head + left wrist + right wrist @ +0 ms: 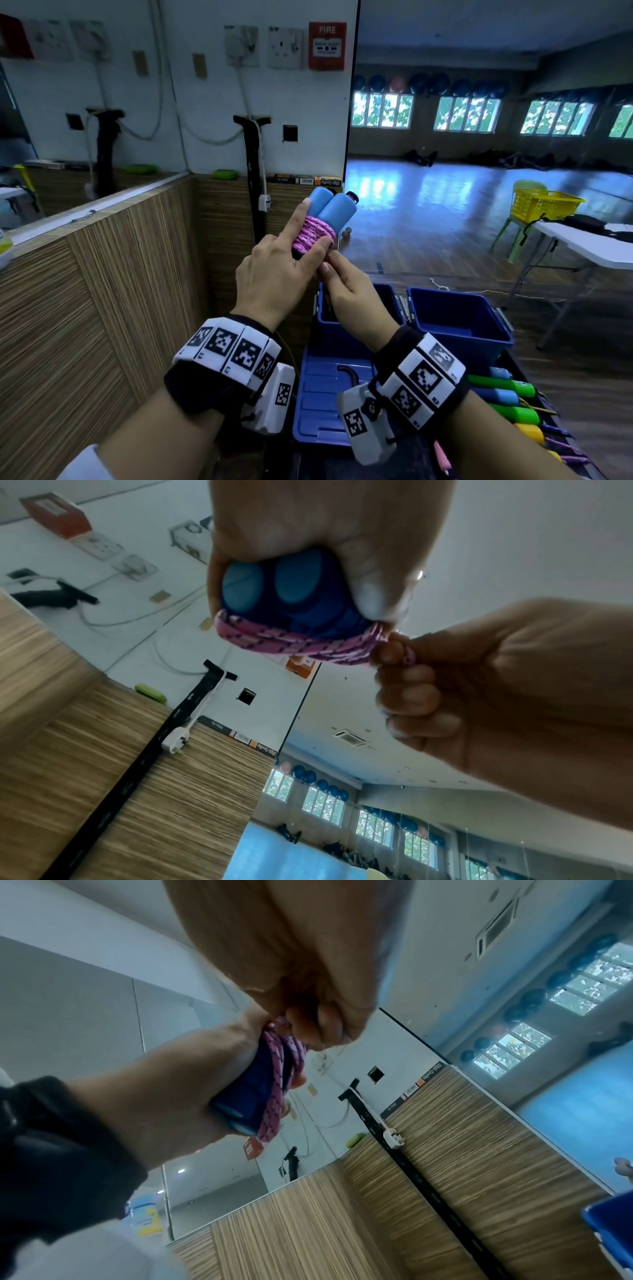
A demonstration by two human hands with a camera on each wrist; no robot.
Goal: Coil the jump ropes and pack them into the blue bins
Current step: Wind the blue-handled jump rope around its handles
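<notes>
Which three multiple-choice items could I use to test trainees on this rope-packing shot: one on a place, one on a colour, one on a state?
1. Where is the pink rope?
A. Wound around the blue handles
B. Inside a bin
C. On the white table

2. What colour is the basket on the far chair?
A. Red
B. Yellow
C. Black

3. What is the right hand doing?
A. Hanging idle
B. Pressing a lid
C. Pinching the rope's end

Answers: 1 A, coils wrap both handles held in the left hand; 2 B, its mesh is yellow; 3 C, the left wrist view shows fingertips pinching rope.
</notes>
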